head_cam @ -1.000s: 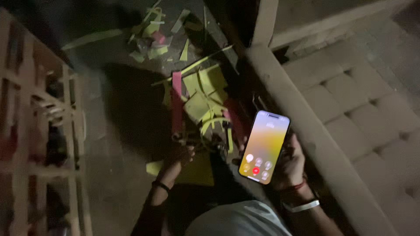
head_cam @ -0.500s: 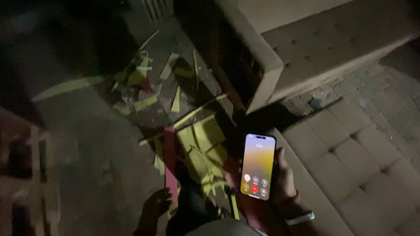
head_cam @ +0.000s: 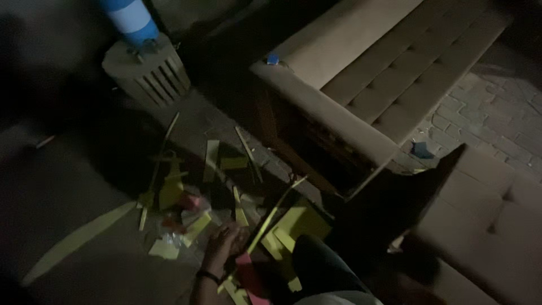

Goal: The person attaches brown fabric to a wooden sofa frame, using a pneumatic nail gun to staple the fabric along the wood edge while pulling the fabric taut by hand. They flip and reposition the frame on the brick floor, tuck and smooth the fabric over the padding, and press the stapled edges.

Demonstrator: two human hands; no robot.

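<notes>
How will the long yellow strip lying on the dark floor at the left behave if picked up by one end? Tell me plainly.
The long yellow strip looks thin and flat, so probably light. It tapers to a narrow end, so it may sag or flex when held there. Lying flat on the dark floor, it should slide rather than roll. Its material is too dim to tell.

Very dim, grainy night view; faint light from upper right, deep shadows at left, slight motion blur.

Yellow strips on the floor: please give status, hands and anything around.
Left hand resting on yellow strips, grip unclear. Right hand out of view. Pink strip beside the wrist, sofa frame close on the right.
</notes>
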